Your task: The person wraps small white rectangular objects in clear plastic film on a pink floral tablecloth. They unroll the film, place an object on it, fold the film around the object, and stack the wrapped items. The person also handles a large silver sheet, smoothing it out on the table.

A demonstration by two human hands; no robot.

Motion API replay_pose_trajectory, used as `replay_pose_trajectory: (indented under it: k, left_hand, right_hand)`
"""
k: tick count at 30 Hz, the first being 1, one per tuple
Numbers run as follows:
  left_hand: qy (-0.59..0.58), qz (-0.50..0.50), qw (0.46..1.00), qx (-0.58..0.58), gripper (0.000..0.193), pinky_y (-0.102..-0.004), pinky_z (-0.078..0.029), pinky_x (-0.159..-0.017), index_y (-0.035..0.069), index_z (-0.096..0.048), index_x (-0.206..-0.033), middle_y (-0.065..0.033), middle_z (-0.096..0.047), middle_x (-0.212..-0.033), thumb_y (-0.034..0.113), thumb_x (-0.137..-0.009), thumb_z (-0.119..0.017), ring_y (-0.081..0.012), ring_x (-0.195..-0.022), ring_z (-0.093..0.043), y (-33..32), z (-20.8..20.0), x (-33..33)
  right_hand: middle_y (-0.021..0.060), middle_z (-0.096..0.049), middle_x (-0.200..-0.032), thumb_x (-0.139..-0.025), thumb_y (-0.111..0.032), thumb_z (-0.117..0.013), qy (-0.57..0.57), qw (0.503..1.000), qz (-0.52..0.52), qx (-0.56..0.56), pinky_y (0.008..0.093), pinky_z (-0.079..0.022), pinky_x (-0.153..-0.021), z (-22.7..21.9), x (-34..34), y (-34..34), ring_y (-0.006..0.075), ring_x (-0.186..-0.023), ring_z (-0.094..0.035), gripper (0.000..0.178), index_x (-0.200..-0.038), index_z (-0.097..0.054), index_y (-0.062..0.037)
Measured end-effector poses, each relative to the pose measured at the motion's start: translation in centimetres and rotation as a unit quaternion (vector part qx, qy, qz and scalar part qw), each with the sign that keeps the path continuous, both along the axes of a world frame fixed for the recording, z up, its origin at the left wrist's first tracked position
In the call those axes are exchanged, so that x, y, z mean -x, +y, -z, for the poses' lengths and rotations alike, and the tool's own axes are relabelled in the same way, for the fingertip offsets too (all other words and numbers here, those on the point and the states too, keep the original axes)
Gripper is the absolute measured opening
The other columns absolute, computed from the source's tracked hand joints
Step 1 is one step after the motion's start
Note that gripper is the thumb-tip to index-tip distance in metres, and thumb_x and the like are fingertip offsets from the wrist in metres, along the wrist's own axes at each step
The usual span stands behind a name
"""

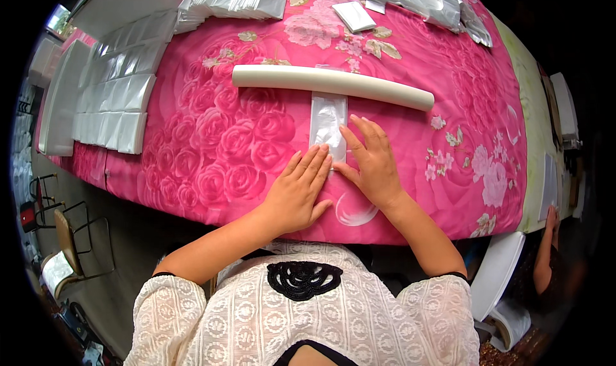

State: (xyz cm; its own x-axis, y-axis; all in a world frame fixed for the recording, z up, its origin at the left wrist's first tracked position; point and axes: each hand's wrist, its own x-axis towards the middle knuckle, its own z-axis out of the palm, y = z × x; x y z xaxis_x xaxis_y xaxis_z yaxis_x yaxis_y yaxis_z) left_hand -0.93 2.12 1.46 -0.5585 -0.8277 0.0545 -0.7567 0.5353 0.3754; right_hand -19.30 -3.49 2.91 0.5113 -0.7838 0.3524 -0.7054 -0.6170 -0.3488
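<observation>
Well, one table fills most of my view, spread with a pink rose-printed cloth. Off its near left corner I count one tan-backed chair, and past its near right corner, one arm of another person. Along the left edge sits one block of silvery packets in several rows, overlapping too closely for me to count singly, with one long white panel on its outer side. One fanned row of packets lies toward the far left corner, again too tight to number.

One curved cream bar lies crosswise, a little beyond the middle of the table. Two hands work between it and the near edge. The left hand lies flat, its four fingers straight and almost side by side, the thumb standing away; the fingertips rest at the near end of one flat silvery-white sleeve, grasping nothing. The right hand has its fingers loosely spread and slightly bent, wide of the thumb, along the sleeve's right side; I see nothing gripped there. The sleeve runs toward the far edge, passing beneath the bar. One small white packet lies apart, near the far edge.
</observation>
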Motion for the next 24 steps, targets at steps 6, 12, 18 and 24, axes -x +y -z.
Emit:
replay_pose_trajectory:
  k: [6,12,18,24]
  left_hand:
    - [0.101,0.013,0.989,0.103,0.037,-0.0401,-0.041,-0.094,-0.002,-0.054,-0.110,-0.0154,-0.054,-0.117,0.010,-0.076,-0.062,-0.0285,-0.109,-0.053,-1.5,0.3,-1.6]
    - [0.090,0.044,0.978,0.182,0.023,-0.0364,-0.048,-0.082,0.000,-0.060,-0.095,-0.0115,-0.061,-0.104,0.007,-0.073,-0.062,-0.0244,-0.096,-0.060,-2.6,0.5,-1.8]
    - [0.073,0.052,0.976,0.198,0.018,-0.0342,-0.049,-0.079,0.001,-0.061,-0.088,-0.0105,-0.062,-0.101,0.007,-0.071,-0.063,-0.0228,-0.094,-0.060,-2.9,0.6,-1.6]
    - [0.063,0.047,0.975,0.207,0.015,-0.0315,-0.051,-0.075,0.002,-0.061,-0.084,-0.0092,-0.063,-0.099,0.006,-0.070,-0.063,-0.0216,-0.092,-0.061,-3.1,0.5,-1.5]
  right_hand:
    - [0.0125,-0.051,-0.124,-0.074,-0.021,-0.065,0.034,0.986,-0.160,-0.021,0.0400,-0.036,-0.100,1.0,1.3,-2.5,0.0268,-0.117,-0.046,0.047,-0.116,-0.054,-0.0021]
    - [0.0138,-0.054,-0.121,-0.074,-0.008,-0.058,-0.010,0.988,-0.146,-0.038,0.0392,-0.038,-0.098,0.7,1.0,-2.7,0.0280,-0.113,-0.050,0.039,-0.112,-0.056,0.0002]
    - [0.0141,-0.056,-0.117,-0.066,0.001,-0.053,-0.019,0.990,-0.132,-0.034,0.0383,-0.040,-0.096,0.5,0.8,-2.6,0.0289,-0.110,-0.052,0.043,-0.109,-0.058,0.0017]
    - [0.0129,-0.057,-0.115,-0.064,0.006,-0.052,-0.042,0.991,-0.122,-0.041,0.0370,-0.042,-0.093,0.7,0.7,-2.8,0.0291,-0.107,-0.053,0.043,-0.106,-0.059,0.0002]
